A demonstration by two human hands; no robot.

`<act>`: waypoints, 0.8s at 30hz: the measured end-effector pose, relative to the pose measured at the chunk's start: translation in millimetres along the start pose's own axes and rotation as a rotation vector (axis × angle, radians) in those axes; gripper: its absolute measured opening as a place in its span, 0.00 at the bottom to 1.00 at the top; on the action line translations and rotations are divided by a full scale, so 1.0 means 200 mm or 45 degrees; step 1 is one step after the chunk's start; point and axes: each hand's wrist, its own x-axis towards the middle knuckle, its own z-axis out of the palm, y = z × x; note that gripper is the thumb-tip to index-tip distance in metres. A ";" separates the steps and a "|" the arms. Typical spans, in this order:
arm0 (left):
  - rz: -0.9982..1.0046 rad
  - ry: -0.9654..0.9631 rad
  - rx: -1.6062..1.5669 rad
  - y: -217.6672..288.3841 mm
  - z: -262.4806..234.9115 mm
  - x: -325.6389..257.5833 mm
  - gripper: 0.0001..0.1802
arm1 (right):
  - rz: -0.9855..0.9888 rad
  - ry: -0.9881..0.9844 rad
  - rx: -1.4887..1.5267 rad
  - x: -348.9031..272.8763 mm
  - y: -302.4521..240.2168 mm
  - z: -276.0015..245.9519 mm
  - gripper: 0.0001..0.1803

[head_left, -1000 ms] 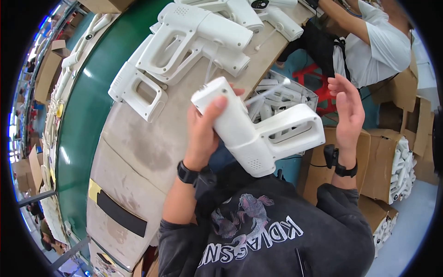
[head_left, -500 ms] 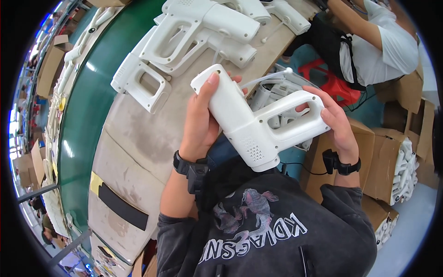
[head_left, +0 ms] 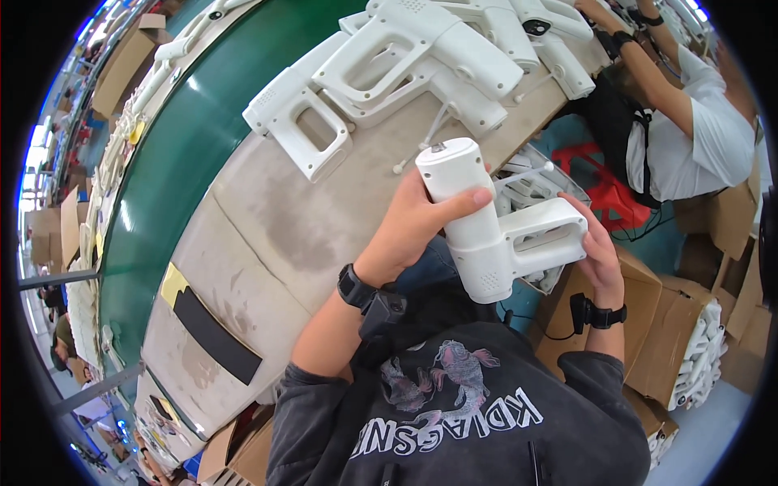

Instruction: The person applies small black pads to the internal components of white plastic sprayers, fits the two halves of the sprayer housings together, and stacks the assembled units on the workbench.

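Observation:
Between my hands is a white plastic gun-shaped housing (head_left: pixel 474 231) with a looped handle, screw holes and a patch of small vents at its lower end. My left hand (head_left: pixel 428 223) wraps the upper barrel, its thumb lying across the side. My right hand (head_left: pixel 598 253) grips the outer side of the handle loop, and its fingers are partly hidden behind it. The barrel's upper end faces up, showing a small metallic piece at the rim. A thin white stalk with a rounded tip (head_left: pixel 527 173) sticks out past the barrel.
Similar white housings (head_left: pixel 421 61) are piled on the worn bench (head_left: pixel 275 219), beside a green conveyor belt (head_left: pixel 174 154). A black strip (head_left: pixel 212 336) lies nearer. At right are a co-worker (head_left: pixel 701 154), a red stool (head_left: pixel 598 182) and cardboard boxes (head_left: pixel 660 340) with white parts.
The housing has turned and tilted, bringing its upper end face into view. My left thumb has moved from near that end to across the barrel. The whole view has shifted.

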 end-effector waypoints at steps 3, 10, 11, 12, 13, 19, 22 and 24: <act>0.009 0.010 0.008 -0.01 0.00 -0.01 0.27 | 0.012 -0.014 0.017 0.00 0.02 0.00 0.50; -0.040 0.018 -0.178 -0.03 -0.03 0.01 0.27 | 0.046 -0.059 -0.127 -0.03 -0.05 0.04 0.53; -0.080 0.031 -0.206 -0.04 -0.04 0.02 0.27 | 0.049 -0.037 -0.123 -0.03 -0.06 0.05 0.53; -0.126 0.042 -0.239 -0.04 -0.04 0.02 0.27 | 0.062 -0.070 -0.155 -0.02 -0.08 0.06 0.54; -0.149 0.023 -0.245 -0.04 -0.05 0.01 0.27 | 0.075 -0.103 -0.185 -0.01 -0.09 0.07 0.54; -0.168 0.133 -0.177 0.05 -0.07 0.01 0.28 | 0.122 -0.266 -0.272 0.05 -0.09 0.10 0.50; -0.197 0.213 -0.084 0.06 -0.11 0.00 0.27 | 0.221 -0.360 -0.235 0.09 -0.05 0.10 0.49; -0.341 0.175 0.097 0.03 -0.12 0.04 0.26 | 0.303 -0.447 -0.185 0.10 -0.01 0.06 0.44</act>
